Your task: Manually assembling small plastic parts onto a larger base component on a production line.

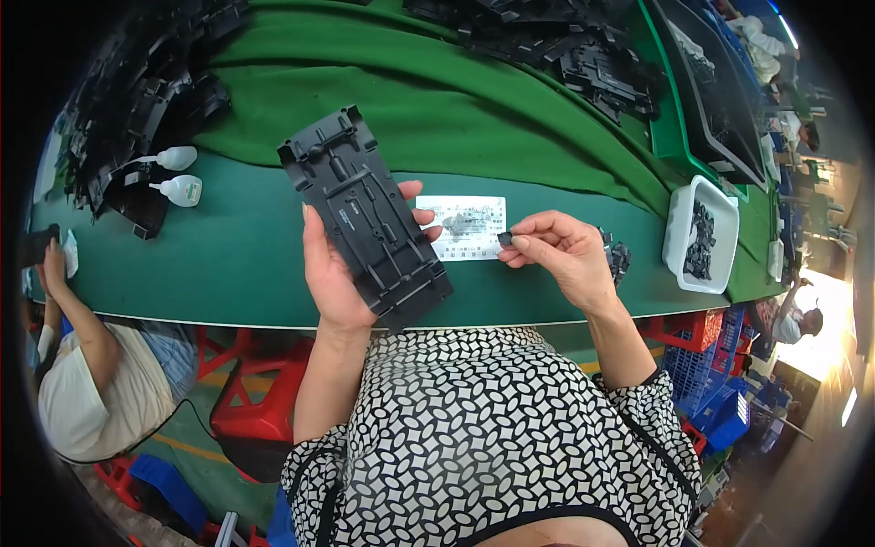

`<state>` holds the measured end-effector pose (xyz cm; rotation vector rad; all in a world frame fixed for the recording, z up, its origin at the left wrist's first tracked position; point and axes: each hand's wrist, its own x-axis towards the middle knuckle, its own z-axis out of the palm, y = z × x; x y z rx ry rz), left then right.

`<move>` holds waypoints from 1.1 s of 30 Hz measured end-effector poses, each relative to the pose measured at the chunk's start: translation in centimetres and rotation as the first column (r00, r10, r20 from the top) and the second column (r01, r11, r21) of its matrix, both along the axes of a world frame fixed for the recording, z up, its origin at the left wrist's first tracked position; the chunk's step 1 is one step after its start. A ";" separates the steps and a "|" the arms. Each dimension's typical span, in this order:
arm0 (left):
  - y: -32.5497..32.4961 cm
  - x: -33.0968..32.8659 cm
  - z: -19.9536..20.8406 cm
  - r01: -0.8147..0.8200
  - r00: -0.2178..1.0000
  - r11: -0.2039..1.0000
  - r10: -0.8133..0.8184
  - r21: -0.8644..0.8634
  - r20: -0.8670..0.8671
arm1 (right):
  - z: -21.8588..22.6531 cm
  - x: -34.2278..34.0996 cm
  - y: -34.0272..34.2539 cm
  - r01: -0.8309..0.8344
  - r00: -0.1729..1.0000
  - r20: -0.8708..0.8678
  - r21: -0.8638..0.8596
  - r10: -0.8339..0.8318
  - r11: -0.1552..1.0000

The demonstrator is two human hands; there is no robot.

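A dark green tabletop [246,273] spreads before me, a rumpled green cloth [428,114] across its far part. A heap of black moulded plastic parts [123,123] rises at far left, with two white plastic squeeze bottles [186,190] beside it. More black plastic parts [597,68] lie on the cloth's far side. A co-worker in a pale top [100,392] sits to my left. Between my hands lies a white printed paper sheet [483,206], its left edge partly behind my fingers.

My left hand [339,278] grips a long black plastic panel with raised ribs [369,219] by its long sides, thumb on one, fingers at the other; it tilts, raised over the table. My right hand [570,255] pinches a small black piece [505,239] between thumb and forefinger, apart from the panel, over the sheet's right edge. Small black parts [621,259] lie beside my right wrist.

Further right, a white rectangular plastic tray [674,264] holds small black pieces [700,242]. Behind it stand a green plastic crate [665,105] and a black bin [725,118], whose contents I cannot make out.
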<state>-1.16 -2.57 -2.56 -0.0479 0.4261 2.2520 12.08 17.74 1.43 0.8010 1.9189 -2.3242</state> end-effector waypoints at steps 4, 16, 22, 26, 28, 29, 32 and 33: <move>0.1 0.0 0.1 -0.019 0.999 0.999 0.020 0.039 -0.029 | 0.1 -0.3 -0.4 0.008 1.000 0.022 0.218 -0.013 0.976; 0.1 0.1 0.2 -0.041 0.998 0.998 0.043 0.043 -0.038 | -0.4 -2.8 -0.8 -0.043 0.910 -0.095 0.947 0.404 0.320; 0.1 0.1 0.2 -0.045 0.999 0.998 0.045 -0.044 -0.003 | -0.6 -3.6 -1.4 -0.107 0.883 -0.033 0.957 0.469 0.269; 0.1 0.1 0.3 -0.045 0.999 0.997 0.044 -0.057 -0.015 | -0.8 -3.6 -1.4 -0.141 0.886 0.019 0.963 0.463 0.230; 0.1 0.1 0.3 -0.055 0.998 0.998 0.054 -0.034 -0.020 | -0.8 -3.7 -1.3 -0.144 0.890 0.039 0.969 0.453 0.199; 0.1 0.1 0.3 -0.056 0.998 0.998 0.056 -0.033 -0.020 | -0.8 -3.7 -1.3 -0.145 0.894 0.043 0.970 0.446 0.197; 0.2 0.1 0.2 -0.054 0.998 0.998 0.054 -0.017 -0.036 | -0.6 -4.0 -1.6 -0.131 0.892 0.036 0.975 0.450 0.182; 0.2 0.1 0.1 -0.056 0.998 0.998 0.056 -0.007 -0.041 | -0.6 -4.1 -1.7 -0.115 0.887 0.024 0.979 0.462 0.170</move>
